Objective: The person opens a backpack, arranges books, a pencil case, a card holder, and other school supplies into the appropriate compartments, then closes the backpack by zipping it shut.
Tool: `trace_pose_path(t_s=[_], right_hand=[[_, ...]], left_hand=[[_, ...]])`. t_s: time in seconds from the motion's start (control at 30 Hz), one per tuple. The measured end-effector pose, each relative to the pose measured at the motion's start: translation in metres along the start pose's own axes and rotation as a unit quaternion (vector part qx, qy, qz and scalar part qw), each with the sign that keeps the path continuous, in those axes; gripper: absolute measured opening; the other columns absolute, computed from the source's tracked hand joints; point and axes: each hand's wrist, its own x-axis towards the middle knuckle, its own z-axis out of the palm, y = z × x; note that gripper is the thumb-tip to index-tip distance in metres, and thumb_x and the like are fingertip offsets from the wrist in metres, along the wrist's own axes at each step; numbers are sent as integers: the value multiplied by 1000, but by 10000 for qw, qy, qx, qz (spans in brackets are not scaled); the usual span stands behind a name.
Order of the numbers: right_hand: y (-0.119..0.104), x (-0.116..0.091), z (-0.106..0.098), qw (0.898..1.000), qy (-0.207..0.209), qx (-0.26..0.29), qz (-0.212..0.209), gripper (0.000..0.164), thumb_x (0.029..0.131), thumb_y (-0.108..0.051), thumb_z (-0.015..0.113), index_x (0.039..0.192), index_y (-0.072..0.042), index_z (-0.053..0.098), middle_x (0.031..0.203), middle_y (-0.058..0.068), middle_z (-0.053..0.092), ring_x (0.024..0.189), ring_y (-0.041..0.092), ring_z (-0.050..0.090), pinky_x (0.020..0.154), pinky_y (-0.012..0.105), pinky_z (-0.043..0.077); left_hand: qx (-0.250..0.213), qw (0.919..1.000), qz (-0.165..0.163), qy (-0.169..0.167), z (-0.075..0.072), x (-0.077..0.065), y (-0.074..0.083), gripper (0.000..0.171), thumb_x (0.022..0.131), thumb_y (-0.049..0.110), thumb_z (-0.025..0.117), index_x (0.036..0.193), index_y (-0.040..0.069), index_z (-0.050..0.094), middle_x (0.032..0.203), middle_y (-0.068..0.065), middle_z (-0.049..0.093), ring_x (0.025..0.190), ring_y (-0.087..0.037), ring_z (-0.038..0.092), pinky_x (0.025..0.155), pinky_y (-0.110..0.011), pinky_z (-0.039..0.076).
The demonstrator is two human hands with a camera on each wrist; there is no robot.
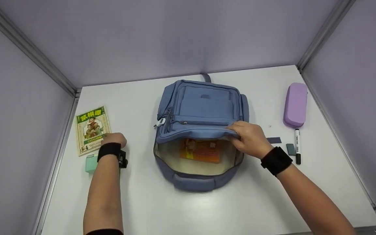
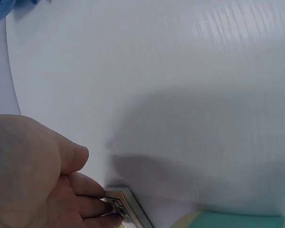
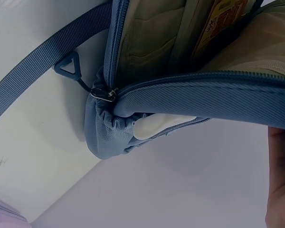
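A blue backpack lies on the white table with its main compartment unzipped, the mouth toward me. My right hand grips the upper edge of that mouth and holds it raised. Inside, against the pale lining, lies an orange and yellow book. To the left, my left hand is at the right side of a book with a green-titled cover. In the left wrist view, the fingertips rest at a corner of this book, the thumb apart from them.
A mint-green box sits below the book, partly behind my left forearm. At the right are a purple pencil case, a black and white marker, a small dark green block and a dark strip. Panels enclose the table.
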Motion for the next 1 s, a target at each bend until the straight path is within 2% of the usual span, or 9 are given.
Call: trace_pose_path(t_s=[0.13,0.27,0.4,0.47,0.6,0.73,0.87,0.93,1.0], right_hand=[[2,-3,-3,10000,48,-23,17,26,82,-7,78,107,-8,75,101,7,73,94,24,69,75,43,58],[4,-6,-7,9999,77,-70,93,26,81,-6,79,107,-8,75,101,7,73,94,24,69,75,44,58],[8,-8,-11,9998,58,-120,178,25,80,-5,78,105,-8,75,101,8,73,94,25,70,75,45,58],[10,-9,-12,9997,67,-145,211,24,81,-6,78,105,-8,75,101,8,73,94,25,70,75,45,58],[14,-12,-15,9995,135,-147,255,21,83,-7,77,105,-7,76,100,8,73,95,25,70,76,45,58],[16,-17,-18,9993,201,-141,273,23,84,-7,77,107,-9,76,101,6,74,96,24,70,75,44,58],[15,-19,-19,9993,209,-166,253,25,84,-7,78,108,-10,77,100,5,73,95,23,70,74,43,58],[14,-18,-19,9993,209,-173,246,25,84,-7,78,108,-10,77,100,5,73,94,23,69,74,43,58],[12,-18,-18,9993,213,-169,250,24,83,-7,78,108,-10,77,99,5,73,94,23,69,74,42,58]], left_hand=[[108,9995,255,116,5,1,12,50,104,7,30,137,-29,39,149,-52,18,138,-61,29,114,-61,31],[195,9985,467,186,10,3,34,50,104,6,31,141,-28,35,153,-49,15,142,-59,25,117,-59,27],[191,9976,631,191,16,0,60,53,104,6,33,146,-26,27,157,-44,13,136,-56,38,111,-56,38],[237,9963,801,209,18,-2,71,52,104,6,35,145,-25,29,158,-42,16,131,-53,46,105,-54,45],[429,9898,1335,245,19,-7,84,42,103,2,38,136,-21,50,153,-40,32,122,-49,56,96,-51,51],[306,9834,1758,318,15,-9,87,34,103,2,41,117,-14,67,129,-34,60,100,-39,64,85,-46,53],[-140,9858,1558,602,7,-1,76,29,104,11,45,97,-7,67,92,-22,66,72,-28,55,66,-39,47],[-256,9889,1272,722,2,3,68,29,103,16,49,91,-5,66,88,-19,64,71,-28,53,64,-39,46],[-233,9933,895,686,-4,3,59,33,102,23,52,98,-6,68,98,-25,66,84,-36,61,72,-44,52]])
